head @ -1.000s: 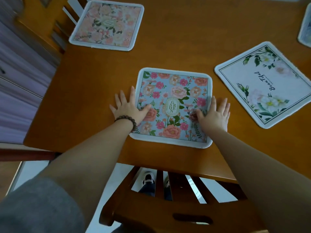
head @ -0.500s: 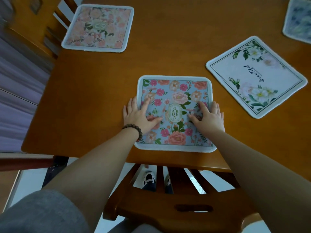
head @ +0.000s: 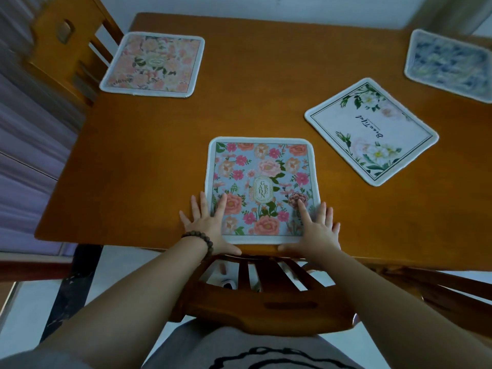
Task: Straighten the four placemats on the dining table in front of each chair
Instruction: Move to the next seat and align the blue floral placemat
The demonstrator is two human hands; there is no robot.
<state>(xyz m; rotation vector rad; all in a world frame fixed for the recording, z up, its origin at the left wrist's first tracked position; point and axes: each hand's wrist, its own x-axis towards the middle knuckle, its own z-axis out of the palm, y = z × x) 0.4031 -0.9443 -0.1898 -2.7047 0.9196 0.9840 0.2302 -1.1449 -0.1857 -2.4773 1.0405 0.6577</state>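
A blue floral placemat (head: 262,182) lies square to the near edge of the wooden table (head: 149,161), right above a chair back. My left hand (head: 210,227), with a bead bracelet on its wrist, lies flat on the mat's near left corner, fingers spread. My right hand (head: 314,230) lies flat on the near right corner, index finger on a printed flower. A pink floral placemat (head: 154,63) lies far left by another chair. A white placemat (head: 371,130) with green leaves sits turned like a diamond at the right. A blue-grey placemat (head: 450,63) is far right.
A wooden chair (head: 266,296) stands between me and the table, its slatted back under my wrists. Another wooden chair (head: 61,46) stands at the far left. Purple curtains (head: 26,155) hang along the left. A white wall runs behind the table.
Both hands slid from the mat's middle sides toward me to its near corners. The blue floral mat now sits nearer the table's front edge and squarer to it. My view tilted up.
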